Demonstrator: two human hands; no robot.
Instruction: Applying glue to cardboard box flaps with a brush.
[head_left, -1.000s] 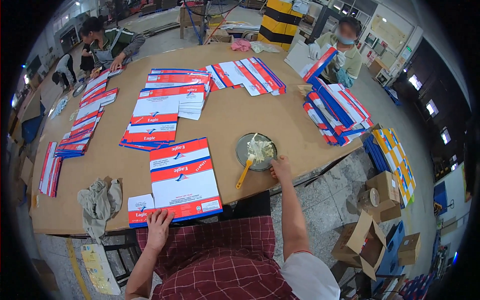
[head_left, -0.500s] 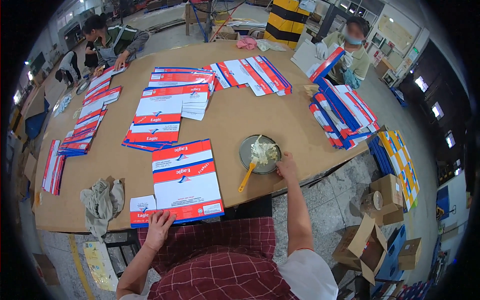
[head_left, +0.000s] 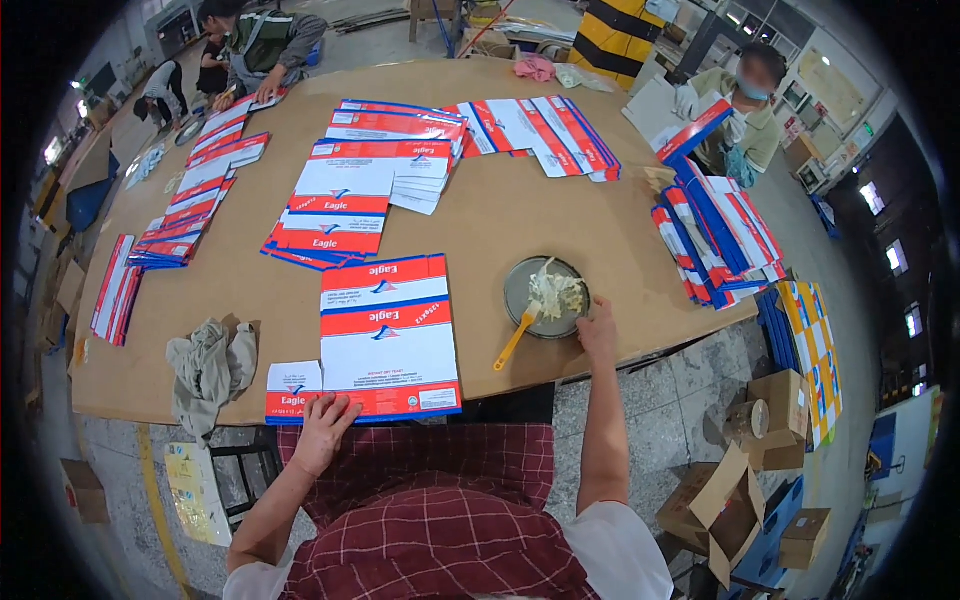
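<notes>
My left hand (head_left: pixel 328 432) lies open on the near edge of a flat red, white and blue printed carton (head_left: pixel 390 345), fingers spread over its lower left part by a small side flap. To the right, my right hand (head_left: pixel 599 332) has its fingers curled at the right rim of a round grey metal plate (head_left: pixel 520 287). A mound of creamy white paste (head_left: pixel 556 296) sits on that plate. The yellow-orange handle of a brush or spatula (head_left: pixel 512 347) leans over the plate's lower left rim, its head in the paste.
Stacks of flat cartons lie on the brown table in the middle (head_left: pixel 335 205), at the left (head_left: pixel 190 205), and at the right (head_left: pixel 715 235). A crumpled grey cloth (head_left: pixel 212 370) hangs over the near left edge. Two people work across the table. Open cardboard boxes (head_left: pixel 715 510) stand on the floor at right.
The whole view has shifted, so the table sits higher and further right in the picture. Both hands stay at the same places, one on the carton and one at the plate's rim.
</notes>
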